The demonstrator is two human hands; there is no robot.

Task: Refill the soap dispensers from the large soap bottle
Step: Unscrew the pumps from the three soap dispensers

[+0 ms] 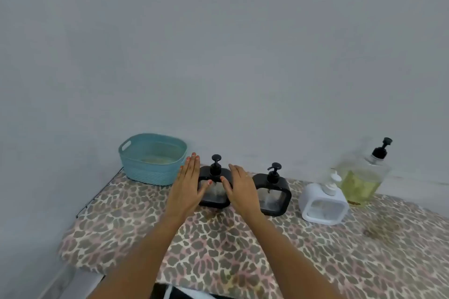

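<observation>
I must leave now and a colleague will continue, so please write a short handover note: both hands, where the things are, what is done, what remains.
Left hand and right hand: both open, fingers straight, one on each side of the leftmost black dispenser; contact unclear.
Second black dispenser, white dispenser and large soap bottle, partly full of yellowish soap, stand in a row to the right on the table.
Done: nothing visible; all pumps are on.
Left: open each dispenser, pour, close.

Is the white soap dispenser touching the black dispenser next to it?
Apart. The head view shows a strip of leopard-print cloth between the white soap dispenser and the neighbouring black dispenser.
</observation>
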